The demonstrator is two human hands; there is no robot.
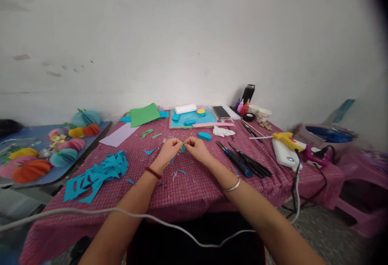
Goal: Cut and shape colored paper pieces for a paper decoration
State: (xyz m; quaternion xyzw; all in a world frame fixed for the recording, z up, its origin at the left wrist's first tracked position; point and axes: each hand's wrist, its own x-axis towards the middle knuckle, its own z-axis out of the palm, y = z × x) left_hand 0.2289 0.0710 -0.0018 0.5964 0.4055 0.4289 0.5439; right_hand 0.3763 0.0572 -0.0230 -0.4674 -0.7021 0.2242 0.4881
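Note:
My left hand (pixel 170 150) and my right hand (pixel 196 148) meet fingertip to fingertip above the middle of the table, both pinched closed. Between them shows a small green paper piece (pixel 182 147), mostly covered by the fingers; which hand bears it more is unclear. Just below lies a bit of blue paper, and small blue scraps (pixel 182 172) are scattered on the cloth near my wrists. Green paper leaf shapes (pixel 147 133) lie beyond my left hand. A stack of blue paper cutouts (pixel 204 136) rests beyond my right hand.
Blue paper offcuts (pixel 100 174) are heaped at left. Scissors (pixel 250 160) and a tweezer-like tool (pixel 233 158) lie at right, near a yellow glue gun (pixel 286 139) on a white box. A white cable (pixel 145 215) crosses over my forearms. Paper pumpkins (pixel 32 171) fill the left side table.

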